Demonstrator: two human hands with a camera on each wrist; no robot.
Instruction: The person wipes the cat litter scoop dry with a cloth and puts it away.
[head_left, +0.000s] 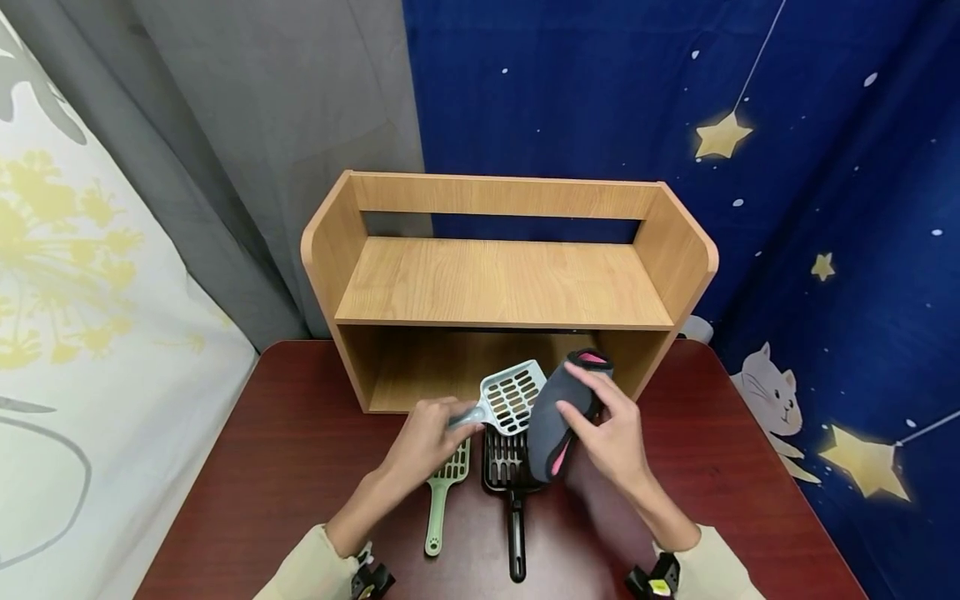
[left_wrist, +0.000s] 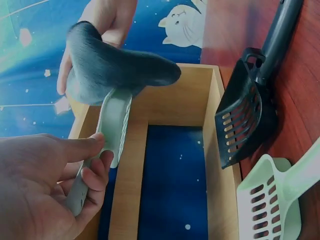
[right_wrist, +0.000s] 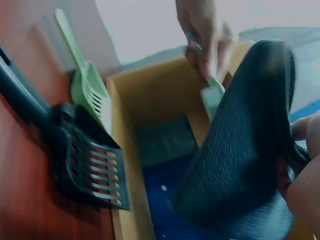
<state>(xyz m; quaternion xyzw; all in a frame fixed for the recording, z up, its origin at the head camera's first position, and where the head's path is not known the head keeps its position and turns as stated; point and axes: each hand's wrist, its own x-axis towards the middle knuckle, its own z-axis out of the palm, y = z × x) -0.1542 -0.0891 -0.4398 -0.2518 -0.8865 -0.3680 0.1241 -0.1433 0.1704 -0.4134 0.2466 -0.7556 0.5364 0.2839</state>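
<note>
My left hand [head_left: 427, 437] grips the handle of a pale blue-grey litter scoop [head_left: 512, 397], its slotted head pointing right, in front of the shelf. My right hand [head_left: 617, 433] holds a soft dark grey fabric piece [head_left: 551, 417] with black edging and pink lining, thumb and fingers on its right side. In the left wrist view the tip of the scoop [left_wrist: 114, 125] meets the lower edge of the grey fabric [left_wrist: 115, 70]. Below them a black litter scoop [head_left: 516, 533] and a green litter scoop [head_left: 437, 517] lie on the table, handles toward me.
A light wooden two-tier shelf [head_left: 502, 283] stands at the back of the dark red table [head_left: 300, 483]. Behind it hang a grey curtain [head_left: 285, 100] and a blue starry curtain [head_left: 585, 92]. White patterned cloth [head_left: 112, 333] hangs at the left.
</note>
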